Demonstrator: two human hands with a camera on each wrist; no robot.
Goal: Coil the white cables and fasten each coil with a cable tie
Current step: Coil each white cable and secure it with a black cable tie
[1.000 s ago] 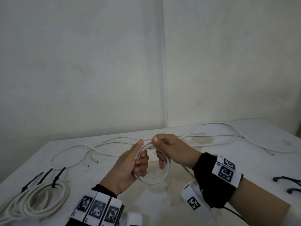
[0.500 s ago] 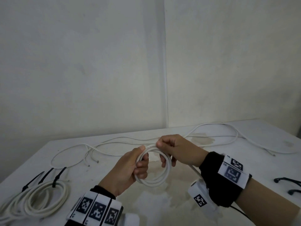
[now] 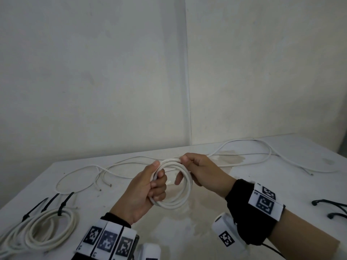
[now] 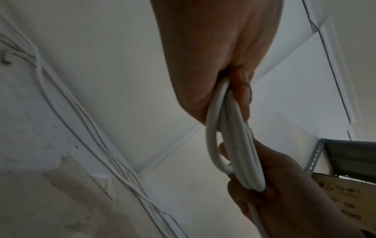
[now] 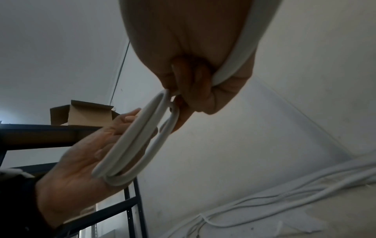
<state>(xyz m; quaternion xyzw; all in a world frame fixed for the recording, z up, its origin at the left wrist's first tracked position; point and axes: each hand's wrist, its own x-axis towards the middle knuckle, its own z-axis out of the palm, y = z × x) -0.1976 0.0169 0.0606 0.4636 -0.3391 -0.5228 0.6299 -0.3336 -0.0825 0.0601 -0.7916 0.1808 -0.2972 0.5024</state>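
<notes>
Both hands on one white cable coil (image 3: 173,186) — left hand (image 3: 140,192) grip wrapped round it, right hand (image 3: 202,171) grip pinching its top.

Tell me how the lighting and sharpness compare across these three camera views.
Head view: even, soft light, sharp on the white cable coil and white table, edges bowed by the wide lens. Left wrist view: left hand dim and soft. Right wrist view: darkest, right hand a blurred shadowed mass.
</notes>
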